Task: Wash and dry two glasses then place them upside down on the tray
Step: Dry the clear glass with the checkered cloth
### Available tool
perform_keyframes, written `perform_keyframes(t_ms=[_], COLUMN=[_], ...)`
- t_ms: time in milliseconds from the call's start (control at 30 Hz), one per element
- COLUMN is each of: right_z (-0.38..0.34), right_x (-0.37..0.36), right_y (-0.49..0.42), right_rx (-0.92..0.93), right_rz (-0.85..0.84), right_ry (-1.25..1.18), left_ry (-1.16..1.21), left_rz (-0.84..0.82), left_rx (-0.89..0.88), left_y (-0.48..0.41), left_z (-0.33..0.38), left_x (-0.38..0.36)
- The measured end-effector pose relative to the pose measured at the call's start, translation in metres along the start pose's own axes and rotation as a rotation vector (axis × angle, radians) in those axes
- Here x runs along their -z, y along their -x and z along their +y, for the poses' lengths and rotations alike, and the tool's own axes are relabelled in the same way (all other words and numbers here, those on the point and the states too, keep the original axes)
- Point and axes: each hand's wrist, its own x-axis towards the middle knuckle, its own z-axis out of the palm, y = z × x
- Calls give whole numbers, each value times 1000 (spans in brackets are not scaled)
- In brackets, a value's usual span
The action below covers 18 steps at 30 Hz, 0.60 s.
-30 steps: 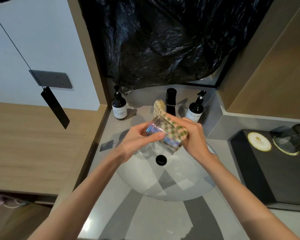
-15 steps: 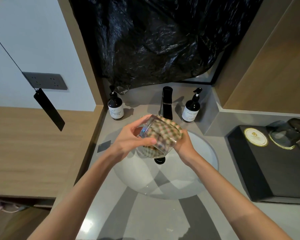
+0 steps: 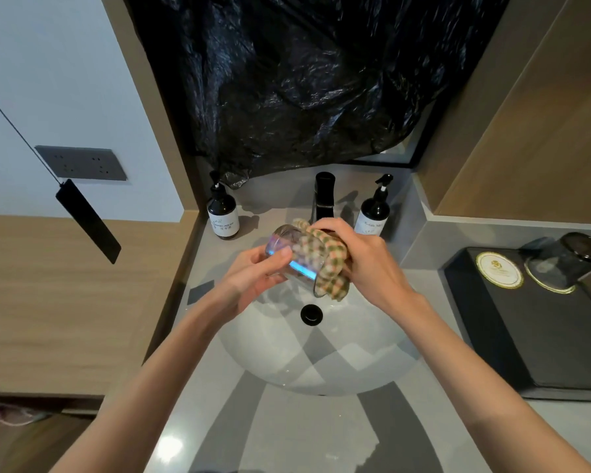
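Over the white basin point(image 3: 321, 363) my left hand point(image 3: 253, 281) grips a clear iridescent glass point(image 3: 296, 259) lying on its side, mouth toward the right. My right hand point(image 3: 369, 264) holds a checked green and pink cloth point(image 3: 331, 268) that is pushed into the glass and spills over its rim. On the black tray point(image 3: 543, 343) at the right a second glass point(image 3: 563, 261) stands upside down beside a round gold-edged coaster point(image 3: 498, 269).
A black tap point(image 3: 323, 198) stands behind the basin between two dark pump bottles point(image 3: 222, 216) point(image 3: 374, 209). A black drain plug point(image 3: 311, 314) sits in the basin. Black plastic sheeting point(image 3: 304, 80) covers the wall above. A wooden panel rises at the right.
The glass has been turned in my left hand while my right hand worked the cloth round inside and over its rim. The view has shifted slightly.
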Motion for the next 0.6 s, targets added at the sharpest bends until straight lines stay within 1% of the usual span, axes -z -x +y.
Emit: perform_keyframes(t_ms=[100, 133, 233, 300, 467, 600], right_z=[-7, -9, -12, -13, -16, -7], right_x=[6, 9, 17, 19, 16, 12], right_y=[-3, -3, 1, 3, 2, 2], right_rx=[-63, -79, -185, -222, -156, -96], right_rz=[19, -13, -241, -284, -195, -213], right_ry=[-209, -242, -459, -540, -450, -278], left_ry=[51, 61, 69, 54, 44, 18], left_rz=[-22, -25, -13, -21, -63, -101], left_rx=[3, 3, -3, -4, -7, 24], left_y=[0, 1, 1, 0, 0, 3], left_z=[-1, -1, 2, 3, -3, -5], left_x=[1, 1, 2, 3, 6, 8])
